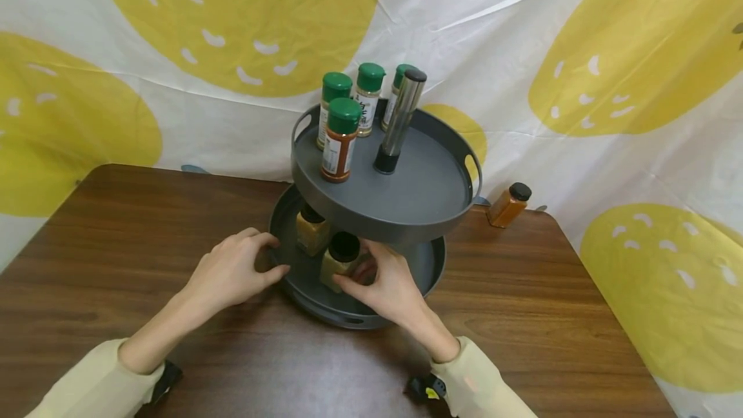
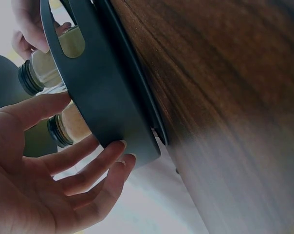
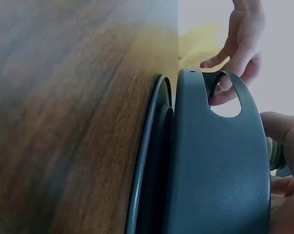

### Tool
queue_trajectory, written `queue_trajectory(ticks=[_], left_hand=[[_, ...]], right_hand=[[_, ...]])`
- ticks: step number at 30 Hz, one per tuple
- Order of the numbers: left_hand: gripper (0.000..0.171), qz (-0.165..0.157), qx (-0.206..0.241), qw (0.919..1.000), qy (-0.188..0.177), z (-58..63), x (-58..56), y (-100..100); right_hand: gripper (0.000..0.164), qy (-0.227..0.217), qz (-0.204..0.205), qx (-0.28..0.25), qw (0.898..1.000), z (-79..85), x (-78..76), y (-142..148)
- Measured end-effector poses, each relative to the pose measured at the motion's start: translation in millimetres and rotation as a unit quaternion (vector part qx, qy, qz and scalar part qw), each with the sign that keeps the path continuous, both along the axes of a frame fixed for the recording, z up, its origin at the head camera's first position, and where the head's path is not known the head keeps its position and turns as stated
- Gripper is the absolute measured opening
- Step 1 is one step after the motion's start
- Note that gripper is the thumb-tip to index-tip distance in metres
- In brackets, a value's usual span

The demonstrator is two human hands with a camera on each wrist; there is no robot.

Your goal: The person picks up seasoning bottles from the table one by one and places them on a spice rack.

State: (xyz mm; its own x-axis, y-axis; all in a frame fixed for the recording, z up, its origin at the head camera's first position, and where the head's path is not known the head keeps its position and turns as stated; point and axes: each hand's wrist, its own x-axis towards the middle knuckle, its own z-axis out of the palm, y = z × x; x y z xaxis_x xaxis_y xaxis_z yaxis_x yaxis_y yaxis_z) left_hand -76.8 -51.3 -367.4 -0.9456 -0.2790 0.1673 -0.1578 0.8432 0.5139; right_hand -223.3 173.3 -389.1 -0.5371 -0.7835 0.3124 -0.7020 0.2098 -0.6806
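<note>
A dark grey two-tier round tray stand (image 1: 400,229) stands on the table. On its lower tier my right hand (image 1: 390,282) pinches a square spice jar (image 1: 336,266) with a black lid and pale tan contents, near the front. Behind and left of it is another black-lidded jar (image 1: 312,235), partly under the upper tier. My left hand (image 1: 229,269) is at the left side of the lower tier, fingers spread and loosely bent. In the left wrist view, its fingertips (image 2: 119,145) touch the tier's outer wall. In the right wrist view, the tier's wall (image 3: 220,165) hides most of the held jar.
On the upper tier are several green-capped spice bottles (image 1: 339,140) and a tall steel grinder (image 1: 400,121). A black-lidded jar of orange-brown spice (image 1: 508,205) stands at the table's back right. Behind the wooden table (image 1: 145,231) hangs a lemon-print cloth (image 1: 232,102).
</note>
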Motion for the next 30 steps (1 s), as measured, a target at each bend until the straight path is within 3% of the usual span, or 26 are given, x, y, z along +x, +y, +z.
queue_trajectory(ticks=[7, 18, 30], left_hand=[[0.043, 0.0, 0.0, 1.0, 0.0, -0.8, -0.3, 0.0], [0.043, -0.002, 0.001, 1.0, -0.001, -0.2, 0.5, -0.4], [0.043, -0.004, -0.001, 1.0, 0.001, -0.8, -0.2, -1.2]], right_hand=[[0.067, -0.008, -0.005, 0.001, 1.0, 2.4, 1.5, 1.4], [0.049, -0.023, -0.013, -0.038, 0.999, 12.4, 3.5, 8.7], [0.046, -0.005, -0.029, -0.061, 0.998, 17.1, 2.1, 19.7]])
